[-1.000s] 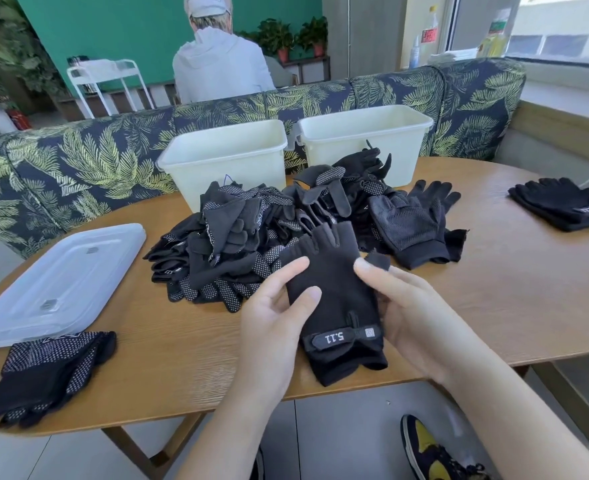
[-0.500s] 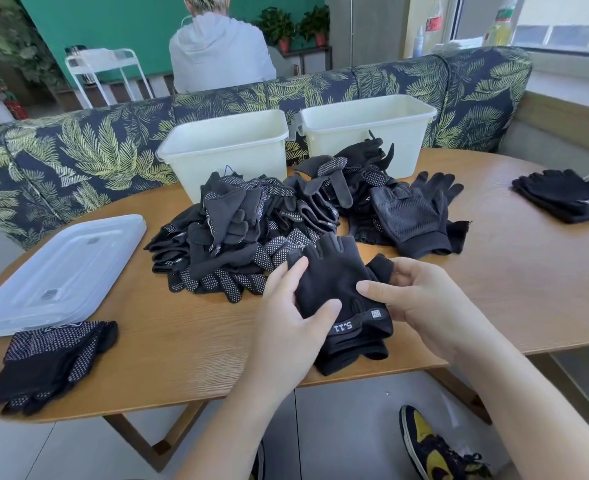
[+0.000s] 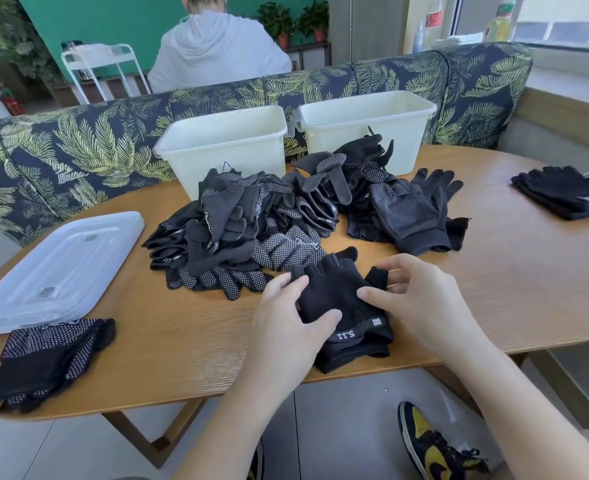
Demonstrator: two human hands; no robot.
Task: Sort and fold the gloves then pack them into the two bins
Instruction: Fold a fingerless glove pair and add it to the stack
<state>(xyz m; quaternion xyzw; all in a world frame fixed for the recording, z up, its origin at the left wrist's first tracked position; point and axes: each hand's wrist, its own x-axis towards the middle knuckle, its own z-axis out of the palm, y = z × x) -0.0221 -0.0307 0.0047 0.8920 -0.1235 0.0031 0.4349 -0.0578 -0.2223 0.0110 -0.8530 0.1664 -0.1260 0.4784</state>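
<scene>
A black fingerless glove point(image 3: 338, 299) with a strap marked 5.11 lies near the table's front edge. My left hand point(image 3: 286, 327) grips its left side, thumb on top near the strap. My right hand point(image 3: 421, 303) holds its right side, with the index finger pressing the middle of the glove. Behind it spreads a loose pile of black gloves point(image 3: 269, 230), many with white dots. Two empty white bins stand at the back, the left bin point(image 3: 224, 147) and the right bin point(image 3: 365, 123). Folded dotted gloves point(image 3: 51, 355) lie at front left, folded plain gloves point(image 3: 566, 192) at far right.
A clear plastic lid point(image 3: 54, 271) lies on the left of the round wooden table point(image 3: 511, 289). A leaf-patterned bench point(image 3: 78, 150) runs behind the table, and a person in a grey hoodie point(image 3: 217, 50) sits beyond it, back turned.
Both hands have drawn the glove's sides together and bunched it. The glove has shifted a little to the right, and my right index finger now presses its middle.
</scene>
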